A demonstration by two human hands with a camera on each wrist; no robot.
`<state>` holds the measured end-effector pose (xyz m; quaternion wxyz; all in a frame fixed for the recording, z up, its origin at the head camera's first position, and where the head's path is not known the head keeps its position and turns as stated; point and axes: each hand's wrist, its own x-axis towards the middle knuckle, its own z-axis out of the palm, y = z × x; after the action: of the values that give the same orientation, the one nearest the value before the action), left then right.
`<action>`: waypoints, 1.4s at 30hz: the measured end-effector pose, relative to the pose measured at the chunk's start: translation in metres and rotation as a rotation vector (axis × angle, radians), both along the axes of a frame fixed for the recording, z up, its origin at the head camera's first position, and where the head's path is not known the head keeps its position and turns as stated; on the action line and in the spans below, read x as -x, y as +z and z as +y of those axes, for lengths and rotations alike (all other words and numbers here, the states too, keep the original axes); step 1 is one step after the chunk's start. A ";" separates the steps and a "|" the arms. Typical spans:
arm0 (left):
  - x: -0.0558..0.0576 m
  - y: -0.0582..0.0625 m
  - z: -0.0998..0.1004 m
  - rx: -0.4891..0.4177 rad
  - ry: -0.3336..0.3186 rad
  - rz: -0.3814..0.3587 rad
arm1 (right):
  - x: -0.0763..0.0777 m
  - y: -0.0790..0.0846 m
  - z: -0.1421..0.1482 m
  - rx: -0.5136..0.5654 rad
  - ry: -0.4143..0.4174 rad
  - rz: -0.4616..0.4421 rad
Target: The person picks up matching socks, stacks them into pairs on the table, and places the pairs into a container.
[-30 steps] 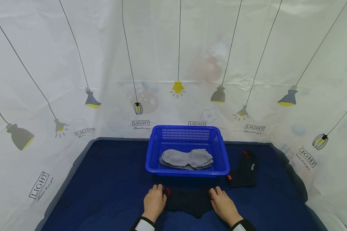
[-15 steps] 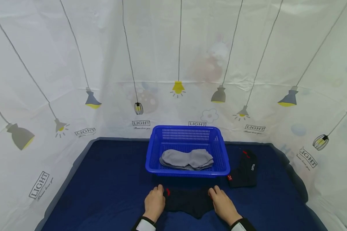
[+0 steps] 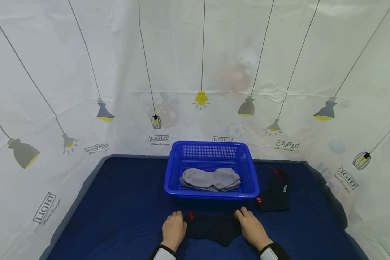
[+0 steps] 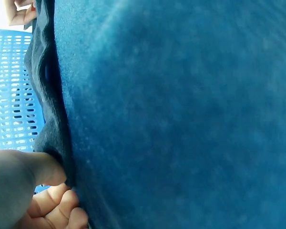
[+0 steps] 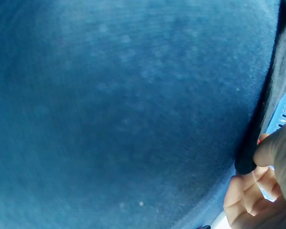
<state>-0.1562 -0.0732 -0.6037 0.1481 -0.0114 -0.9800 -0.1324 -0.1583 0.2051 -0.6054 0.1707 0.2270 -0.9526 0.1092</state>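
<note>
A black sock (image 3: 211, 227) with a red mark near its left end lies stretched sideways on the dark blue cloth, in front of the basket. My left hand (image 3: 174, 228) pinches its left end between thumb and fingers, as the left wrist view shows with the hand (image 4: 43, 191) at the lower left. At the other end my right hand (image 3: 251, 228) pinches the sock; in the right wrist view the thumb and curled fingers of that hand (image 5: 262, 186) close on the dark fabric (image 5: 264, 124).
Behind the sock stands a blue plastic basket (image 3: 211, 195) holding folded grey socks (image 3: 211, 178). To its right lies another black sock (image 3: 274, 196), bent, with red marks and white lettering. A white sheet printed with lamps (image 3: 133, 72) surrounds the blue cloth (image 3: 123, 202).
Both hands keep their grip on the black sock's ends. The sock and hands shift very slightly; the basket and the other socks stay where they were.
</note>
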 end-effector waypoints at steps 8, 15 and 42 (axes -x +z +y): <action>-0.003 0.002 -0.003 0.006 0.033 -0.023 | 0.001 0.002 0.001 0.006 -0.003 0.010; -0.006 0.004 -0.007 0.007 0.034 -0.066 | 0.001 0.002 0.002 -0.007 -0.021 -0.060; -0.017 0.019 -0.009 0.009 -0.155 0.000 | 0.026 0.006 0.056 -0.018 -0.241 0.036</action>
<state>-0.1391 -0.0822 -0.5846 0.1372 -0.0880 -0.9768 -0.1389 -0.1840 0.2611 -0.5995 0.1975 0.1144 -0.9707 0.0750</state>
